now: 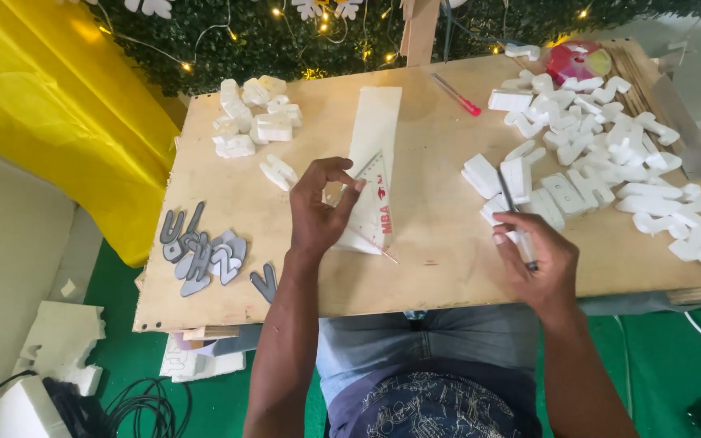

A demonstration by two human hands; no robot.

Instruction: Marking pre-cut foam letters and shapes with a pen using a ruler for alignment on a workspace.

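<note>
My left hand (318,212) rests on a clear triangular set square (372,212) that lies over the near end of a long white foam strip (376,134) in the middle of the plywood board (432,268). Its fingers pinch the square's upper edge. My right hand (533,259) is closed around a thin dark knife or pen-like tool (513,212) that points away from me. It hovers at the near edge of a pile of white foam cut-out letters (602,154).
A smaller heap of white foam pieces (253,118) sits at the far left, and one loose piece (278,172) lies nearer. Grey letter shapes (204,253) lie at the near left corner. A red pen (457,95) and a round red-yellow object (578,61) are at the back.
</note>
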